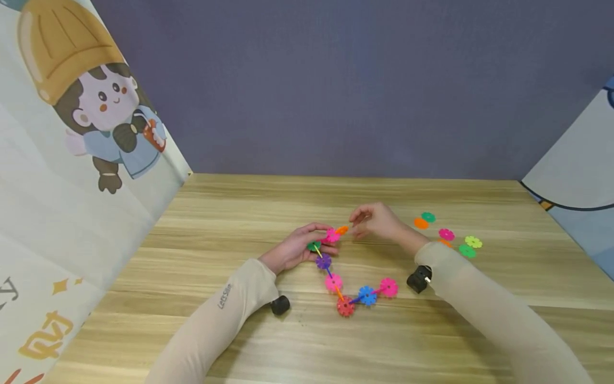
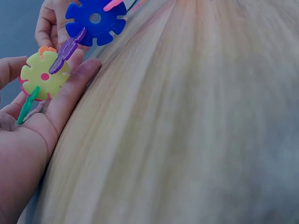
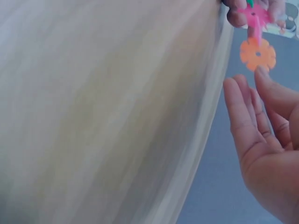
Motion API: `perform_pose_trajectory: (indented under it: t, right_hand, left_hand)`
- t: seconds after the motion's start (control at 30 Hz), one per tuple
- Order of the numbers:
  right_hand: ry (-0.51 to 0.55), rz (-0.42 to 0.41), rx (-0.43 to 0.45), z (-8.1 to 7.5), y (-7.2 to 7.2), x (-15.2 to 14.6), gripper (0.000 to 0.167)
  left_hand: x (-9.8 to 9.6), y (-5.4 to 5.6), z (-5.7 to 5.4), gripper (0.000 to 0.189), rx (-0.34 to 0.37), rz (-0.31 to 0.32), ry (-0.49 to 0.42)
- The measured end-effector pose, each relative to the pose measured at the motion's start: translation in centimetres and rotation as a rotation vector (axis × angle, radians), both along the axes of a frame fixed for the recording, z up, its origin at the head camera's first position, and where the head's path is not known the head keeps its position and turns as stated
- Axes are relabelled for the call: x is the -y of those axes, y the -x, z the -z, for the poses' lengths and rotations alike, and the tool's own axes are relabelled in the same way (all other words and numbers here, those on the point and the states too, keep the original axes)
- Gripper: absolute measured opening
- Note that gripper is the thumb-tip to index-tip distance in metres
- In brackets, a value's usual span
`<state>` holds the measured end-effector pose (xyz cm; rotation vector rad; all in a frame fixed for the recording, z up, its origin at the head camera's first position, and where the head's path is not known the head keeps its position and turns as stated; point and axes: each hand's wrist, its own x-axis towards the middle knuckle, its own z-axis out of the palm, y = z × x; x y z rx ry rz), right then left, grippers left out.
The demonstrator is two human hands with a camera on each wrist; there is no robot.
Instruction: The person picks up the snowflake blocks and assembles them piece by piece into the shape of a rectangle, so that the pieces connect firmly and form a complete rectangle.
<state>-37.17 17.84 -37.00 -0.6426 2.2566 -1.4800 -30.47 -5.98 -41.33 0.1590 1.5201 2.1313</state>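
A chain of slotted flower-shaped plastic discs (image 1: 333, 282), in pink, green, purple, red, blue and other colours, bends across the table. My left hand (image 1: 298, 246) holds its far end, thumb and fingers about a pink disc (image 1: 332, 235). In the left wrist view a yellow disc (image 2: 37, 74), a purple one and a blue disc (image 2: 96, 21) run up from that palm. An orange disc (image 1: 342, 230) sticks out at the chain's end toward my right hand (image 1: 376, 220). In the right wrist view the thumb tip is right at the orange disc's edge, the fingers standing apart from it.
Several loose discs lie to the right, among them a yellow disc (image 1: 473, 242), a green disc (image 1: 467, 250), a pink disc (image 1: 446, 234) and an orange disc (image 1: 421, 223). Black wrist cameras hang under both sleeves. A dark wall panel (image 1: 336, 90) stands behind the wooden table (image 1: 240, 197).
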Motion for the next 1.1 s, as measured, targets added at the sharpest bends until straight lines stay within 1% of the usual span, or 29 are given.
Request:
perform_pose_trajectory:
  t: [0.23,0.4,0.47,0.57,0.83,1.1]
  right_hand:
    - [-0.025,-0.01,0.036,-0.4,0.2,-2.2,0.032]
    - [-0.032,0.027,0.053,-0.7,0.5,-3.8,0.035]
    - [-0.024,0.053,0.053,-0.8,0.6,-4.4,0.036]
    - [-0.012,0.064,0.037,-1.0,0.5,-5.2,0.038]
    - [-0.022,0.106,0.019,-1.2,-0.9,-6.7,0.041]
    - [-0.103,0.197,-0.018,-0.5,-2.1,-8.6,0.042]
  left_hand:
    - [0.0,-0.1,0.1,0.038,0.003,-0.004,0.008]
    - [0.2,-0.3,0.1,0.039,0.001,-0.003,0.009]
    - [0.2,-0.4,0.1,0.039,-0.002,0.0,0.006]
    - [0.3,-0.5,0.0,0.038,0.002,0.006,0.005]
    - [1.0,-1.4,-0.1,0.038,-0.002,0.035,0.015]
    - [1.6,-2.2,0.1,0.04,-0.005,0.074,0.018]
